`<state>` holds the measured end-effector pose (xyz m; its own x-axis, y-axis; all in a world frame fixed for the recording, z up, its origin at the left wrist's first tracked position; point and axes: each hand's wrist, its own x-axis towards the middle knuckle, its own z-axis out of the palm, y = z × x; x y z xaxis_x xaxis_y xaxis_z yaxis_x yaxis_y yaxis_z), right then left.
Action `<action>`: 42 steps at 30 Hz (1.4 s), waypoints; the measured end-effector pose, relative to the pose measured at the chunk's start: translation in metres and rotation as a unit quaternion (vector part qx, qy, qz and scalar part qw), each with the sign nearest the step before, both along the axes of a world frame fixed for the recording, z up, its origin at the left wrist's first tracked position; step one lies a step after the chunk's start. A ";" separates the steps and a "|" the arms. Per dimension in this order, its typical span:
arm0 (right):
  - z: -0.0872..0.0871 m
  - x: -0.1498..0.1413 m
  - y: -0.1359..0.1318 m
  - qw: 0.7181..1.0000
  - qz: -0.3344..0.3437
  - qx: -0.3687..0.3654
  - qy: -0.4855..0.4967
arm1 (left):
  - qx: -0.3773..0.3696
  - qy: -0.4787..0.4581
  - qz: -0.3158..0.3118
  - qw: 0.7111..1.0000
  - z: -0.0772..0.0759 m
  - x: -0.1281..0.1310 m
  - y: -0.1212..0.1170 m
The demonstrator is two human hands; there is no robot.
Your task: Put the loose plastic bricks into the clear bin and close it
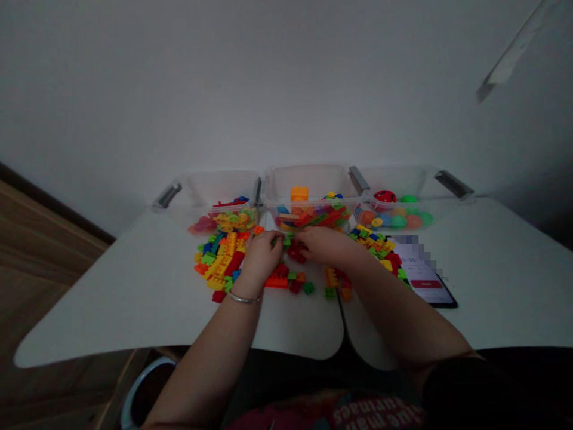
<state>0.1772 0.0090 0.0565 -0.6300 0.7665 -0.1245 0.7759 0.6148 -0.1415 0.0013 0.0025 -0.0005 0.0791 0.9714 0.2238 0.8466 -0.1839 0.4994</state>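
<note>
My left hand (262, 254) and my right hand (323, 245) meet over the middle of a white table (134, 298), fingers curled together on a small green brick (286, 242). Loose plastic bricks in yellow, orange, red, blue and green lie all around them: a dense pile (221, 260) to the left, a smaller pile (378, 245) to the right, and a few red and green bricks (290, 280) just in front of my hands. A thin bracelet (244, 297) circles my left wrist.
Three clear plastic bins stand along the wall: the left bin (210, 191) and middle bin (313, 182) hold bricks, the right bin (403, 179) holds coloured balls. A phone (425, 278) with a lit screen lies right of my forearm. A stool (134, 388) shows below the table edge.
</note>
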 end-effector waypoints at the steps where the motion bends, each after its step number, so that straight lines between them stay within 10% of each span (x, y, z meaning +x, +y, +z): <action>1: 0.000 0.002 0.000 1.000 0.005 0.004 0.005 | 0.000 -0.002 0.000 1.000 0.000 0.000 0.000; 19: -0.013 -0.006 -0.003 1.000 0.015 -0.004 -0.005 | -0.009 0.004 0.000 1.000 0.002 0.000 0.000; 31: 0.046 0.028 -0.015 0.979 0.048 0.073 0.186 | -0.003 0.002 -0.005 1.000 0.000 -0.001 0.001; 42: 0.038 0.066 0.016 0.883 -0.185 0.263 0.343 | -0.007 -0.007 -0.005 1.000 0.000 -0.002 0.001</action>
<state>0.2429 0.0255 0.0948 -0.1144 0.7736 0.6232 0.7803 0.4583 -0.4257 -0.0003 0.0035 -0.0002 0.0861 0.9737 0.2108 0.8375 -0.1854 0.5140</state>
